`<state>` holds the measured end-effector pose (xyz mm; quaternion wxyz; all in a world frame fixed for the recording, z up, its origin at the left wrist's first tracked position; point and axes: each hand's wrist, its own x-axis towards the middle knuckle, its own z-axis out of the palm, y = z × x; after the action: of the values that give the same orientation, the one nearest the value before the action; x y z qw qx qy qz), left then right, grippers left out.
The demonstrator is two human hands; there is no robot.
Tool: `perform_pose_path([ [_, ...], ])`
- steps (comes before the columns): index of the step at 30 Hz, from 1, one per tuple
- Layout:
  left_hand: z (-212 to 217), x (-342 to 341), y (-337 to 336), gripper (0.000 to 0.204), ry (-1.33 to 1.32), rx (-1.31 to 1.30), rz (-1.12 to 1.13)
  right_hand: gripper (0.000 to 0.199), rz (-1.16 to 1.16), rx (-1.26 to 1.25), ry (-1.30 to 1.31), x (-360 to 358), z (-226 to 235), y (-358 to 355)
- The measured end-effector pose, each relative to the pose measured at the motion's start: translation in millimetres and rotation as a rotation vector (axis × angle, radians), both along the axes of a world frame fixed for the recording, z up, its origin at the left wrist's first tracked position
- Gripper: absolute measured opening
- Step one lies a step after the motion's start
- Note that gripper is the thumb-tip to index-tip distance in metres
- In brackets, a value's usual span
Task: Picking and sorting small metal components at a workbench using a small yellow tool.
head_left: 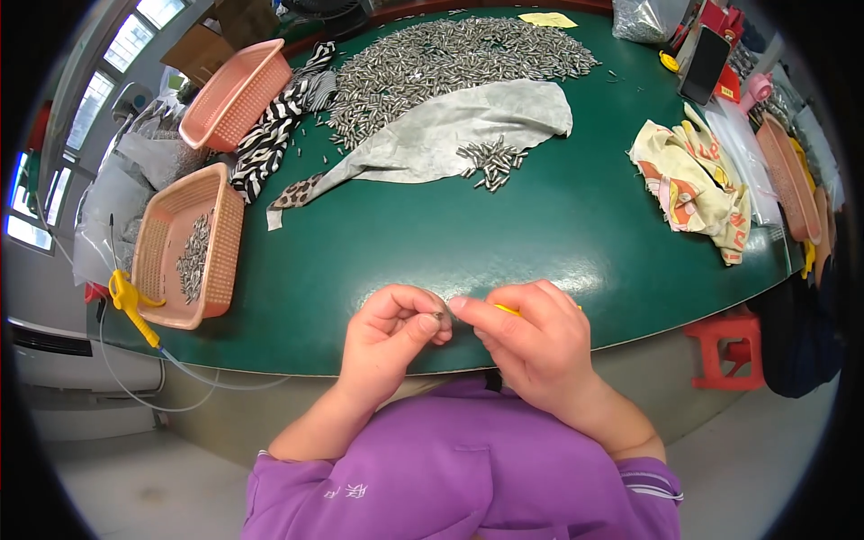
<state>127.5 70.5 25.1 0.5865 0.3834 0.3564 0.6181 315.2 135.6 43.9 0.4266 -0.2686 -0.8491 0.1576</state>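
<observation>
Small, shiny metal cylinders (pixel 405 67) lie heaped far off on the glossy green table (pixel 342 261), behind a limp, wrinkled grey cloth (pixel 450 117). Near the front edge, the left hand (pixel 391 328) pinches a tiny metal piece (pixel 438 315) between thumb and fingertips; just right of it, the right hand (pixel 540 328) curls around a mostly hidden yellow object (pixel 507 310).

Before me, parts (pixel 441 58) lie toward the table's (pixel 378 243) far edge, a basket (pixel 232 229) by its left, a rag (pixel 677 171) near its right.
</observation>
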Motion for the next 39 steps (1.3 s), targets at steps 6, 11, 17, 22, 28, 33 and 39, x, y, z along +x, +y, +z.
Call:
perform_pose_path([
  [6,0.5,0.8,-0.6,0.010,-0.005,-0.009,0.023,0.039,0.098,-0.099,0.056,-1.9,-0.8,-0.3],
  [11,0.6,1.6,-1.3,0.010,0.006,-0.005,0.026,0.038,0.103,-0.113,0.060,-2.0,0.9,-1.6],
  [17,0.1,0.7,0.0,0.010,-0.016,0.000,0.019,0.037,0.112,-0.137,0.071,-2.4,1.5,-1.4],
  [22,1.0,0.8,0.5,0.010,-0.029,0.001,0.016,0.037,0.108,-0.131,0.071,-3.3,2.0,-0.8],
  [28,1.0,1.2,0.6,0.010,-0.037,0.008,0.022,0.037,0.105,-0.139,0.071,-3.4,2.1,-1.3],
  [33,0.5,1.2,0.1,0.009,-0.034,0.013,0.023,0.038,0.109,-0.141,0.065,-2.6,2.8,-1.6],
  [39,-0.2,1.6,-0.6,0.010,0.013,0.011,0.025,0.039,0.100,-0.130,0.044,-1.3,0.5,-2.4],
])
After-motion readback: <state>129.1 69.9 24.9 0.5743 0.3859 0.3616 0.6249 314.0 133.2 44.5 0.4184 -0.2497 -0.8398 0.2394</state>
